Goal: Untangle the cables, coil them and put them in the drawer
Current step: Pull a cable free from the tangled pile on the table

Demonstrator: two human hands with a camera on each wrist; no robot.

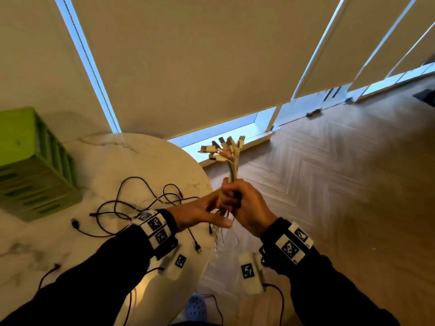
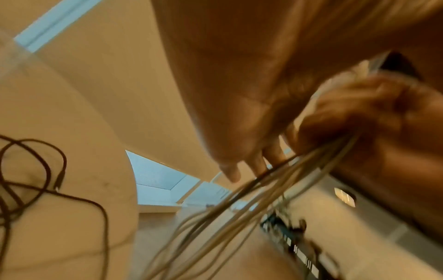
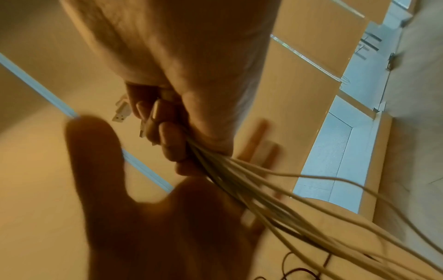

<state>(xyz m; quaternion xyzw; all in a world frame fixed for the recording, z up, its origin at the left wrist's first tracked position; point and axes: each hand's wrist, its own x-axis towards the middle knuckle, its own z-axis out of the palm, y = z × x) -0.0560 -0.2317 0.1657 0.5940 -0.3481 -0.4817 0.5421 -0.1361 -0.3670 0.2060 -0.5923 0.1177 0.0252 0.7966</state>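
A bundle of white cables (image 1: pixel 231 170) stands upright off the table's right edge, its USB plugs (image 1: pixel 224 149) fanned out at the top. My right hand (image 1: pixel 244 203) grips the bundle in a fist; the right wrist view shows its fingers (image 3: pixel 167 136) curled round the white cables (image 3: pixel 275 193). My left hand (image 1: pixel 202 212) lies flat against the strands just below that fist, fingers straight (image 2: pixel 254 163) and thumb spread. The loose white ends (image 2: pixel 227 208) hang down. Tangled black cables (image 1: pixel 141 203) lie on the marble table (image 1: pixel 113 156).
A green drawer unit (image 1: pixel 35 165) stands at the table's left, its drawers closed. Wooden floor (image 1: pixel 341 184) stretches to the right, with blinds and windows behind. A blue perforated shoe (image 1: pixel 195 307) shows below the table edge. More black cable ends (image 1: pixel 75 224) lie near my left forearm.
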